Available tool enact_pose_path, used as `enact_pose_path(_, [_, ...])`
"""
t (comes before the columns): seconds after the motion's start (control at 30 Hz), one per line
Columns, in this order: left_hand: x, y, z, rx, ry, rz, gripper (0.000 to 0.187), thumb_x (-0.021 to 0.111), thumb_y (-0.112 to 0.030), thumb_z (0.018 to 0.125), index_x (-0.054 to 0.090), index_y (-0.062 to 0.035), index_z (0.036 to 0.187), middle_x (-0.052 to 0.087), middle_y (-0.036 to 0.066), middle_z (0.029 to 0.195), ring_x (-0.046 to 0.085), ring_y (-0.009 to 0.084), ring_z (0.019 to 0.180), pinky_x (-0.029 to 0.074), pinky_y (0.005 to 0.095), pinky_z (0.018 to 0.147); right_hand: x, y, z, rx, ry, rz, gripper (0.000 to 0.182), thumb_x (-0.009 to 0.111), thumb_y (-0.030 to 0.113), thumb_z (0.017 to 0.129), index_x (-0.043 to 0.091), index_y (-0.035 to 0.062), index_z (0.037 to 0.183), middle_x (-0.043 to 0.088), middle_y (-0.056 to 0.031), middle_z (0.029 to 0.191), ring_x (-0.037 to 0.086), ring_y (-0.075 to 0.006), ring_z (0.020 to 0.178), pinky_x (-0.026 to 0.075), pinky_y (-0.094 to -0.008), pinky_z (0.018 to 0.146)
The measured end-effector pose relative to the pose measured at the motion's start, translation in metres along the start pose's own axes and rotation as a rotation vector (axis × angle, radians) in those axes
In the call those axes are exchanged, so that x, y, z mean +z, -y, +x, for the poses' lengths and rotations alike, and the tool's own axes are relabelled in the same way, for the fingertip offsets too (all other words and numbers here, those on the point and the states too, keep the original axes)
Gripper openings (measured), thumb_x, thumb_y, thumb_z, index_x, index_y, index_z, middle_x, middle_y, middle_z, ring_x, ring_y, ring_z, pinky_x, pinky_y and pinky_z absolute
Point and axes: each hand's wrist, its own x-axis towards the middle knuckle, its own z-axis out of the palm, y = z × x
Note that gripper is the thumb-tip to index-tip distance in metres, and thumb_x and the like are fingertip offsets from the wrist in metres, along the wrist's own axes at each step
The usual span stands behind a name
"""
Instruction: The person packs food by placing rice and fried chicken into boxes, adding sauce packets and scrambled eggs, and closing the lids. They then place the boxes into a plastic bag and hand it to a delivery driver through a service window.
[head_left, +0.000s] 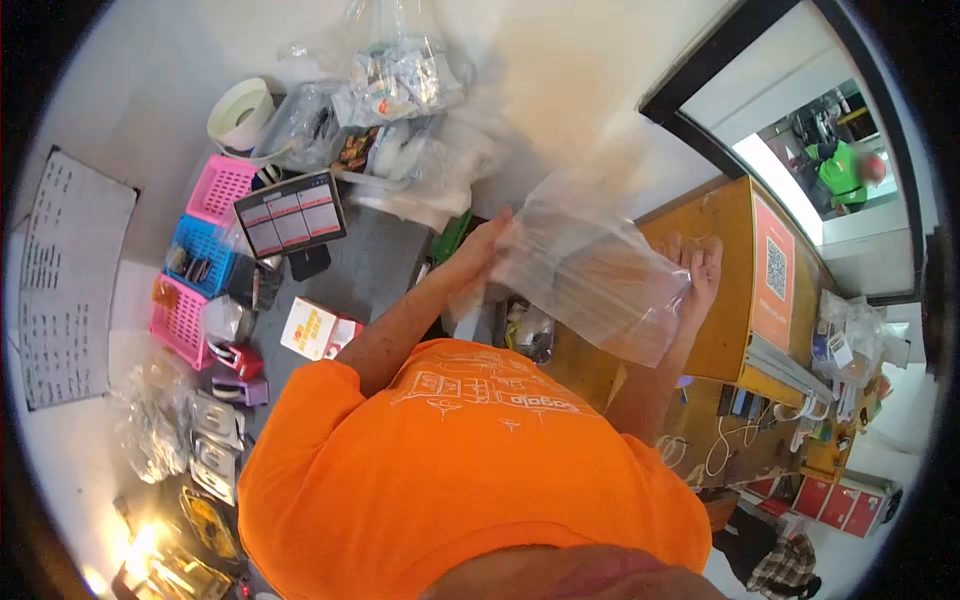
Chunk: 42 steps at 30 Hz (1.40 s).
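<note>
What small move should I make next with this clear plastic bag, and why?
I'd probably ease the edge by your right hand apart to check for the opening. The clear plastic bag is spread between that hand and your left hand, with no contents visible, and I can't tell from here where its mouth is.

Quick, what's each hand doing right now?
Left hand: closed on a clear plastic bag.
Right hand: at the bag's other side; whether it grips can't be told.
</note>
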Motion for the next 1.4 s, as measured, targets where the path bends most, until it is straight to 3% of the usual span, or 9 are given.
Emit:
enact_pose_path(0.23, [-0.019,0.071,-0.043,0.342,-0.042,0.754,0.027,0.050,-0.029,0.094,0.065,-0.0064,0.092,0.058,0.001,0.073,0.052,0.0077,0.065,0.042,0.0258,0.056,-0.038,0.028,-0.022,0.117,0.462,0.056,0.025,0.071,0.013,0.079,0.047,0.0109,0.085,0.044,0.0006,0.068,0.043,-0.0151,0.069,0.036,-0.0299,0.064])
enact_pose_path(0.3, [-0.030,0.083,-0.063,0.511,-0.160,0.749,0.023,0.048,-0.020,0.093,0.064,-0.0049,0.091,0.058,0.004,0.069,0.055,0.0098,0.063,0.044,0.0270,0.054,-0.037,0.045,-0.019,0.633,0.751,-0.716,0.050,0.080,0.023,0.070,0.054,0.0085,0.109,0.056,-0.0051,0.085,0.053,-0.0222,0.087,0.041,-0.0341,0.080])
enact_pose_path(0.4, [-0.011,0.082,-0.117,0.569,-0.064,0.983,0.027,0.043,-0.018,0.095,0.063,0.0001,0.092,0.065,0.011,0.075,0.062,0.0202,0.074,0.048,0.0327,0.072,-0.035,-0.031,-0.031,-0.141,0.861,-1.096,0.084,0.085,0.026,0.059,0.046,0.0090,0.131,0.055,-0.0117,0.118,0.047,-0.0275,0.115,0.034,-0.0401,0.099])
enact_pose_path(0.47, [0.003,0.087,-0.134,0.618,0.028,1.045,0.029,0.042,-0.020,0.096,0.063,0.0000,0.092,0.067,0.014,0.083,0.063,0.0227,0.077,0.048,0.0350,0.076,0.004,-0.068,-0.052,0.157,1.071,-0.590,0.096,0.086,0.028,0.054,0.040,0.0097,0.136,0.042,-0.0142,0.138,0.035,-0.0269,0.129,0.025,-0.0429,0.108])
enact_pose_path(0.57, [0.024,0.096,-0.160,0.534,0.191,1.205,0.031,0.042,-0.026,0.096,0.063,-0.0030,0.096,0.066,0.014,0.084,0.062,0.0282,0.075,0.046,0.0375,0.074,0.039,-0.123,-0.080,0.608,1.158,0.141,0.069,0.080,0.025,0.064,0.052,0.0081,0.125,0.043,-0.0145,0.137,0.044,-0.0248,0.123,0.027,-0.0418,0.108])
enact_pose_path(0.8, [-0.025,0.106,-0.229,0.565,-0.038,1.200,0.028,0.048,-0.029,0.094,0.061,-0.0052,0.102,0.063,0.012,0.075,0.061,0.0279,0.073,0.046,0.0371,0.068,0.084,-0.114,-0.096,0.932,1.112,-0.158,0.023,0.069,0.012,0.076,0.064,0.0055,0.097,0.051,-0.0084,0.123,0.054,-0.0165,0.108,0.035,-0.0350,0.099])
enact_pose_path(1.0, [-0.060,0.128,-0.293,0.559,-0.262,1.156,0.022,0.057,-0.020,0.089,0.063,-0.0038,0.103,0.063,0.014,0.075,0.061,0.0264,0.065,0.046,0.0346,0.060,0.152,-0.146,-0.170,0.135,1.794,-0.282,0.027,0.073,0.010,0.069,0.067,0.0042,0.095,0.051,-0.0080,0.127,0.042,-0.0187,0.121,0.038,-0.0323,0.096])
enact_pose_path(1.17, [-0.113,0.140,-0.369,0.745,-0.780,1.129,0.016,0.060,-0.014,0.086,0.069,-0.0006,0.088,0.065,0.013,0.070,0.060,0.0195,0.057,0.045,0.0275,0.054,0.222,-0.119,-0.227,0.344,1.612,-0.353,0.016,0.068,0.009,0.077,0.064,0.0003,0.089,0.065,-0.0064,0.075,0.062,-0.0128,0.067,0.048,-0.0277,0.066])
enact_pose_path(1.4, [-0.171,0.178,-0.425,0.605,-0.732,0.575,0.010,0.066,-0.006,0.082,0.069,0.0030,0.084,0.067,0.005,0.073,0.058,0.0065,0.069,0.045,0.0207,0.059,0.288,-0.099,-0.282,0.316,1.590,-0.518,0.023,0.071,0.011,0.075,0.058,0.0026,0.091,0.061,-0.0073,0.081,0.058,-0.0143,0.059,0.048,-0.0300,0.059])
